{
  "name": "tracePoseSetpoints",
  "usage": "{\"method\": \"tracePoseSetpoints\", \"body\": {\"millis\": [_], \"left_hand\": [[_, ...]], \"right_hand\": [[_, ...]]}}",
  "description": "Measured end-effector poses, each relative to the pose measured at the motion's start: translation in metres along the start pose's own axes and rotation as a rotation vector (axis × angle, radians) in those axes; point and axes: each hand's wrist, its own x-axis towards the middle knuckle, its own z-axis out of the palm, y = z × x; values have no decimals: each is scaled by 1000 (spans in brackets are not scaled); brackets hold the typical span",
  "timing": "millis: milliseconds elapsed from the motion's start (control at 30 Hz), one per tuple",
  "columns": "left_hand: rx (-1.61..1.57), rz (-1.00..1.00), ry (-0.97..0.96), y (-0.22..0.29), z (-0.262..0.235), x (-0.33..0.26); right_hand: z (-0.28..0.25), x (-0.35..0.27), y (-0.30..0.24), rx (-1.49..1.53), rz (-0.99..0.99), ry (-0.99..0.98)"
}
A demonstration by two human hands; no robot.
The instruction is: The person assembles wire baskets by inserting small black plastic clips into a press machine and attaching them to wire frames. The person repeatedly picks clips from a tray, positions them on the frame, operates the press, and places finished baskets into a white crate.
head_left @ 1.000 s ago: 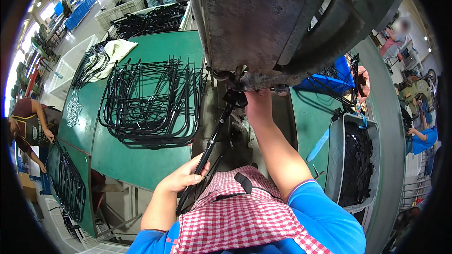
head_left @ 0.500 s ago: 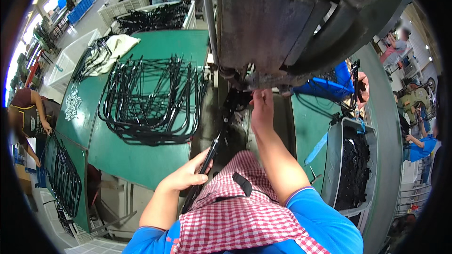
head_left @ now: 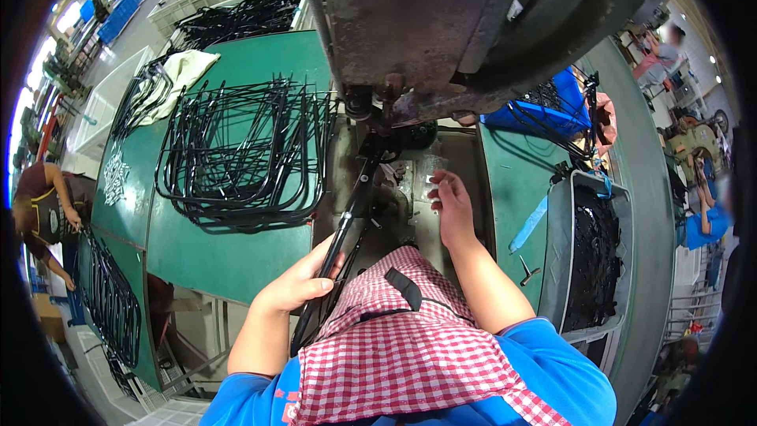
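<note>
My left hand (head_left: 293,285) is closed round a long black metal tube (head_left: 344,225), thumb along its upper side. The tube slants away from me, its far end under the head of a large grey metal machine (head_left: 410,24). That far end carries a dark fitting, partly hidden by the machine. Off to the right of the tube, my right hand (head_left: 457,217) hovers over the worn metal machine bed (head_left: 467,159), touching neither tube nor machine head. Its fingers are loosely bent and apart, and I see nothing held in them.
Bent black tube frames (head_left: 244,209) are piled on the green table (head_left: 229,264) at left, near a pale cloth (head_left: 183,79). At right stand a blue bin (head_left: 544,114) and a grey tub (head_left: 558,300) of black parts. A co-worker (head_left: 51,205) handles frames at far left.
My right hand has come away from the tube's far end, back toward me and right. My left hand has shifted slightly left and nearer, still gripping the tube. The whole view has shifted a little.
</note>
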Motion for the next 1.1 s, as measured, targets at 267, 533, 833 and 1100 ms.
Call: {"method": "tracePoseSetpoints", "body": {"millis": [267, 533, 833, 1100], "left_hand": [[-5, 4, -89, 11, 1, -7], [199, 201, -567, 69, 43, 11], [657, 979, -340, 154, 207, 148], [224, 561, 214, 66, 169, 358]], "right_hand": [[-34, -65, 11, -244, 172, -72], [-25, -116, -70, -651, 219, -595], [-33, -159, -113, -273, -429, -382], [-184, -142, -163, 359, -1179, 205]]}}
